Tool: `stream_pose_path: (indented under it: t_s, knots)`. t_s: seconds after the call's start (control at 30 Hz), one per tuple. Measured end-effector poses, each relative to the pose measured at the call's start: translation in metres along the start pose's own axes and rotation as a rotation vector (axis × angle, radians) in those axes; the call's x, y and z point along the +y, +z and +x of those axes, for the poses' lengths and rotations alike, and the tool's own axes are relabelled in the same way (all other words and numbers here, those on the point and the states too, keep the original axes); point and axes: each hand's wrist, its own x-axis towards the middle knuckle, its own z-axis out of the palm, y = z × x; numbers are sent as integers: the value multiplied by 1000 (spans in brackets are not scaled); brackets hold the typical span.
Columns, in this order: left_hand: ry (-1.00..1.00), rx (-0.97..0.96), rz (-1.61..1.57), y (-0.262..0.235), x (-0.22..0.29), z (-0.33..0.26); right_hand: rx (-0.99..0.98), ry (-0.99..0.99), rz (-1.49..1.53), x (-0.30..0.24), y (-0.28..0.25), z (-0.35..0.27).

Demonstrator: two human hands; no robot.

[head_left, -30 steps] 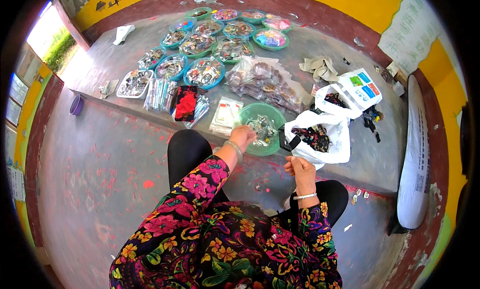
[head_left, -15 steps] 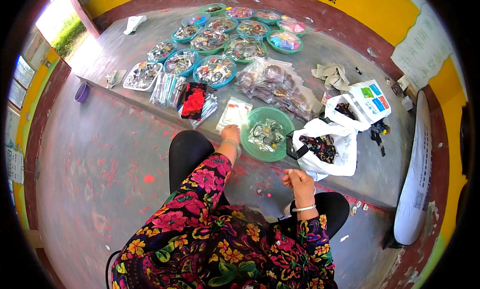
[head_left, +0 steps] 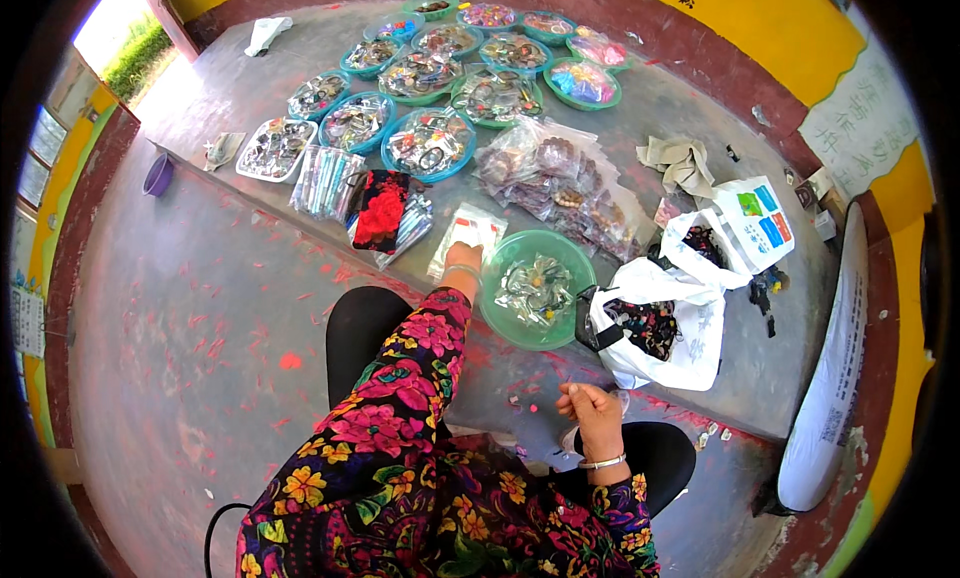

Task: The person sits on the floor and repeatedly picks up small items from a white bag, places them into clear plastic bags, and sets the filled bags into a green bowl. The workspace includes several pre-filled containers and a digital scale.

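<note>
Grey tabletop (head_left: 250, 108): left hand (head_left: 463, 256) rests on flat packet (head_left: 466, 236), just left of green bowl (head_left: 537, 289); grip unclear; right hand (head_left: 592, 410) nearer, loosely curled, apparently empty

Green bowl (head_left: 537, 290) up front, teal-rimmed dishes (head_left: 430, 143) behind it. The sleeve (head_left: 405, 398) blazed with pink, red and yellow flowers on black. A white bag (head_left: 665, 323) sat beside, a red-and-black pouch (head_left: 380, 208) lay on the grey ledge (head_left: 700, 118), and the walls (head_left: 790, 28) were yellow.
</note>
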Motion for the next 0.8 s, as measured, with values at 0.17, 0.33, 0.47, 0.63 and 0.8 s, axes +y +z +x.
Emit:
stream_pose_path:
  t_s: [0.17,0.33,0.47,0.63,0.8]
  knots:
    - [208,-25,377,25,-44,54,-51,44,-4,-1,2,2]
    - [2,244,-200,-4,17,4,-25,34,-2,-3,4,1]
    - [158,418,-380,-9,26,1,-34,19,-3,-5,7,0]
    - [303,-76,-758,-13,73,-81,73,-55,4,3,-2,6]
    - [167,-669,-804,-46,79,-195,224,-97,18,-11,-5,3]
